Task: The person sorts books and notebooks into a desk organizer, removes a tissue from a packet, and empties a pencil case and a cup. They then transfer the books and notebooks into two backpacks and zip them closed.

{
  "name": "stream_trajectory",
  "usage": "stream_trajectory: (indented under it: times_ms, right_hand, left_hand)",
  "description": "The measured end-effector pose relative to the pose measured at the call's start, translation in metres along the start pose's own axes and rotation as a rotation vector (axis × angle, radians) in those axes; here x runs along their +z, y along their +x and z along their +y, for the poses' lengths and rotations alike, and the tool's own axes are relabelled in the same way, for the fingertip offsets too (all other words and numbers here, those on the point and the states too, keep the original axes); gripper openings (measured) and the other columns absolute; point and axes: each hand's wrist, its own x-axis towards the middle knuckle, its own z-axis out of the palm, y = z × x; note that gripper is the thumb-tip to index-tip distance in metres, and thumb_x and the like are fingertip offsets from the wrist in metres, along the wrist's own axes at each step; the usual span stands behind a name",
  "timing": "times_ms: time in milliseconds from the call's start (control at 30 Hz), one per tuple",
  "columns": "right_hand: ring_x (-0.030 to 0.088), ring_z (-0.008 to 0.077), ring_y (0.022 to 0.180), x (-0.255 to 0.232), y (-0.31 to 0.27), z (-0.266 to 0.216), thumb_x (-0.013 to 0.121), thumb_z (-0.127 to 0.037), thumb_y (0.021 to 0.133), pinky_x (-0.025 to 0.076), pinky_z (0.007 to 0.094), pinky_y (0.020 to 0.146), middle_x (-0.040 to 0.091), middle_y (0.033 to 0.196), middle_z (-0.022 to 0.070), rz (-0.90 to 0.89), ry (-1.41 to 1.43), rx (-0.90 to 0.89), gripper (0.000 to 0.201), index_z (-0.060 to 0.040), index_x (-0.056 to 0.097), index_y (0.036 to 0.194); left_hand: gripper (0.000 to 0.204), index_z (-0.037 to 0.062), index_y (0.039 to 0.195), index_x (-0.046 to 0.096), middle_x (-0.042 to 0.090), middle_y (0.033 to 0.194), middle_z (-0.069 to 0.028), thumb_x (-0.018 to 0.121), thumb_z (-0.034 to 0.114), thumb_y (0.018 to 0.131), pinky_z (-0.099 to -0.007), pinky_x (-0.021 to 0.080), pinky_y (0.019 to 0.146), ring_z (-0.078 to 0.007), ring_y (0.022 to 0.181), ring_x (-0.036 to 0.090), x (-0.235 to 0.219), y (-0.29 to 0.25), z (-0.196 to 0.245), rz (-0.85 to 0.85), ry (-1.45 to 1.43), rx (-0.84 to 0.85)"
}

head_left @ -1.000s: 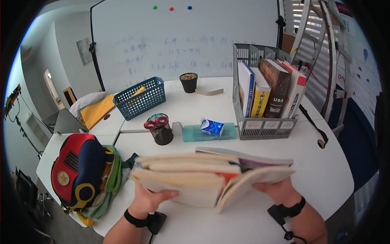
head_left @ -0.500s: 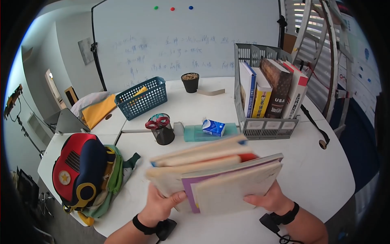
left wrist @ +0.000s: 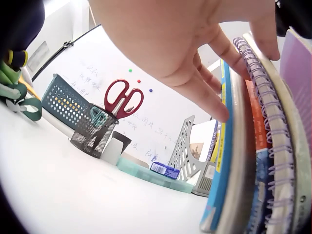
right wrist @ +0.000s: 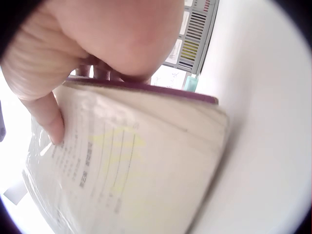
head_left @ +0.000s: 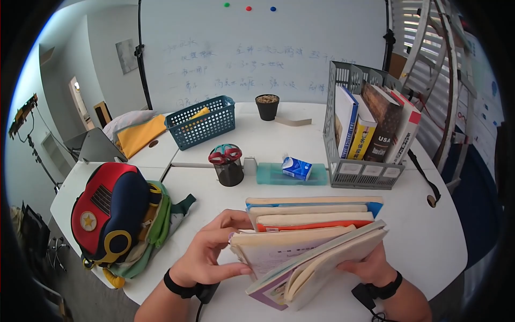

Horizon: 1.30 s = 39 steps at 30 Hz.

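Several books stand upright on edge between my hands, low in the head view. My left hand (head_left: 206,252) grips the left end of the stack, its fingers reaching behind and its thumb on the front side. In the left wrist view those fingers overlap a blue-covered book (left wrist: 221,170) and a spiral notebook (left wrist: 273,141). My right hand (head_left: 373,265) holds a purple-edged book (head_left: 266,297) and a cream-paged book (head_left: 327,265) at their right end, thumb in front. These two lean at an angle, fanned away from the rest. A red-orange edge (head_left: 343,224) shows farther back.
Behind the books, a grey file rack (head_left: 365,180) holds several books. A teal case (head_left: 268,174) bears a blue-white packet (head_left: 296,168), beside a mesh cup (head_left: 229,174) with scissors. A colourful backpack (head_left: 115,214) lies at left; a blue basket (head_left: 206,129) and a pot (head_left: 267,110) stand farther back.
The books have shifted right and lower in the head view. The front two now slant toward me at their left end. My left fingers have spread at the stack's left end.
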Motion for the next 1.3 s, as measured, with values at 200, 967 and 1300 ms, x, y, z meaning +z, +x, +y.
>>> stream_trajectory:
  times_ms: [200,967,1300]
  right_hand:
    - [0.063,0.0266,0.134,-0.015,-0.008,0.014,0.09,-0.006,0.084,0.052,0.0432,0.114,0.062,0.147,0.019,0.072,-0.046,-0.07,0.085,0.0016,0.043,0.155]
    - [0.064,0.0247,0.133,-0.025,-0.013,0.027,0.102,-0.032,0.069,0.049,0.044,0.116,0.066,0.147,0.0096,-0.179,-0.155,-0.075,0.094,-0.0085,0.06,0.15]
    - [0.062,0.0208,0.132,0.007,-0.001,0.001,0.101,-0.011,0.072,0.049,0.0411,0.116,0.065,0.145,0.0112,-0.078,-0.096,-0.072,0.094,-0.0018,0.052,0.152]
  left_hand:
    - [0.043,0.0045,0.119,0.079,0.052,0.14,-0.0165,0.096,0.017,0.081,-0.0455,0.056,0.11,-0.0332,0.134,0.059,0.031,0.0,0.0,0.149,0.256,0.123]
    - [0.049,0.0107,0.12,0.075,0.053,0.14,-0.019,0.095,0.022,0.077,-0.0426,0.048,0.112,-0.0348,0.135,0.055,0.049,-0.004,0.002,0.001,0.493,0.075]
    - [0.043,0.0017,0.125,0.069,0.074,0.119,-0.0118,0.088,0.002,0.087,-0.0367,0.057,0.098,-0.0222,0.112,0.072,0.042,-0.008,-0.006,0.188,0.098,-0.124]
